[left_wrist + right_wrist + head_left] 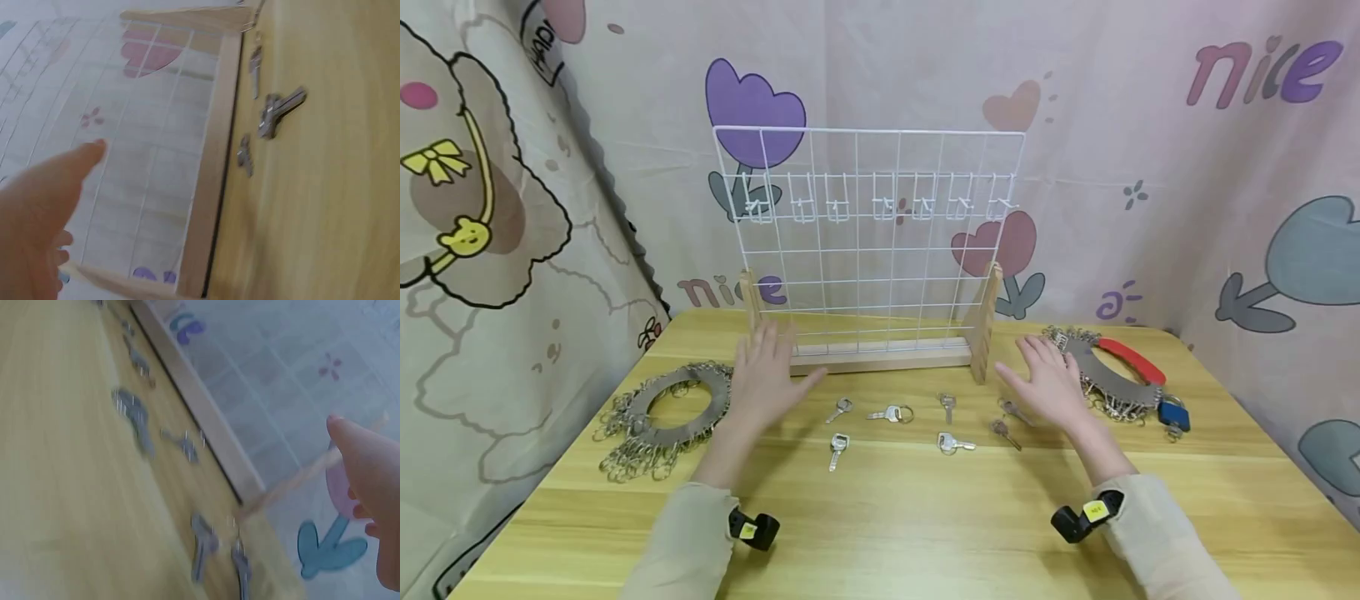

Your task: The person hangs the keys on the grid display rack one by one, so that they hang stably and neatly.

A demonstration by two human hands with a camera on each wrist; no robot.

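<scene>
My left hand [763,375], fingers spread and holding nothing, hovers by the left wooden foot of a white wire grid rack [880,279]. On the other side my right hand [1047,379] is also spread and holds nothing, just right of the rack's right foot. Several loose keys lie on the table between the hands, among them a key with a ring [892,413], a silver key [838,450] and a darker key [1004,433] nearest the right hand. In the right wrist view, keys [132,415] look blurred; the left wrist view shows a few keys [281,112] too.
A metal ring hung with many small key rings [640,417] lies left of my left hand. Beyond my right hand sits a similar one with a red handle [1135,360], beside a blue padlock [1173,414]. Small white hooks [883,207] line the upper grid. A patterned curtain [1097,208] hangs behind.
</scene>
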